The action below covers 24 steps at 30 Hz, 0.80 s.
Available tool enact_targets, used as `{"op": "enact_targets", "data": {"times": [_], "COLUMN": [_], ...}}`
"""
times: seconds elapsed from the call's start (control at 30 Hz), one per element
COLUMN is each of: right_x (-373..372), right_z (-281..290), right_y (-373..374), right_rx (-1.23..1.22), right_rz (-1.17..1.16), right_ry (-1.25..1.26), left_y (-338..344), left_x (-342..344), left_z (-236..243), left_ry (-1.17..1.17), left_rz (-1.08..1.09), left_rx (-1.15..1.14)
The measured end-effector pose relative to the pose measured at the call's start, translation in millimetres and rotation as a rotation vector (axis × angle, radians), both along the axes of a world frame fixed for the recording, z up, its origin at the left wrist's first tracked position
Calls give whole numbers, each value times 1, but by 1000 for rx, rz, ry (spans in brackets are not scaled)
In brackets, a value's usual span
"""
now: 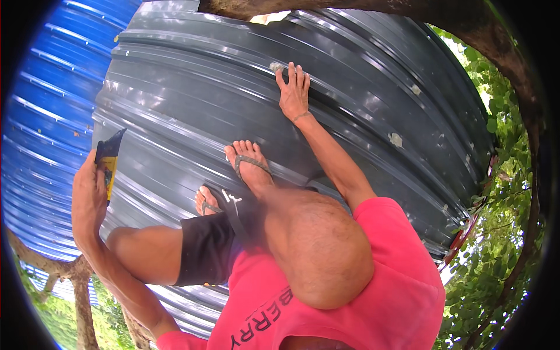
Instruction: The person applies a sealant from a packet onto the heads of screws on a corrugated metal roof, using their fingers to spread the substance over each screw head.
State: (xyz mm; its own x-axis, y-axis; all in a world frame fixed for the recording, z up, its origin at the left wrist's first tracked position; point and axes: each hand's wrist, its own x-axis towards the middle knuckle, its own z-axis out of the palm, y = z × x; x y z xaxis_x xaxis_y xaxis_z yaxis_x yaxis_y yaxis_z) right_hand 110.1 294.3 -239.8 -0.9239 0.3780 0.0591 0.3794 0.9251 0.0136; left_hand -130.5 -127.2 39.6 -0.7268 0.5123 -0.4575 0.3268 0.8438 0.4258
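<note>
Left hand (89, 188): fingers clamped around a black-and-yellow tube (109, 158), flared end beyond the fingertips. Right hand (294, 96): fingers slightly apart on grey corrugated roofing (192, 96), leftmost digit at a pale patch (275, 67).

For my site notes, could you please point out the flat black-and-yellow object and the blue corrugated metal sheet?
Flat black-and-yellow object (111, 165): head view, its yellow middle.
Blue corrugated metal sheet (58, 111): head view, its middle.
</note>
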Motion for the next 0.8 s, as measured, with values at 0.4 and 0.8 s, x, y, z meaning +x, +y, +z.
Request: {"op": "enact_targets", "data": {"times": [0.4,0.8], "right_x": [-28,-7], "right_z": [-2,16], "right_y": [16,20], "right_rx": [-203,320], "right_rz": [-116,245], "right_ry": [36,-237], "left_y": [2,-4], "left_x": [1,1], "left_z": [0,-4], "left_ry": [19,66], "left_rz": [3,-37], "left_rx": [17,38]}}
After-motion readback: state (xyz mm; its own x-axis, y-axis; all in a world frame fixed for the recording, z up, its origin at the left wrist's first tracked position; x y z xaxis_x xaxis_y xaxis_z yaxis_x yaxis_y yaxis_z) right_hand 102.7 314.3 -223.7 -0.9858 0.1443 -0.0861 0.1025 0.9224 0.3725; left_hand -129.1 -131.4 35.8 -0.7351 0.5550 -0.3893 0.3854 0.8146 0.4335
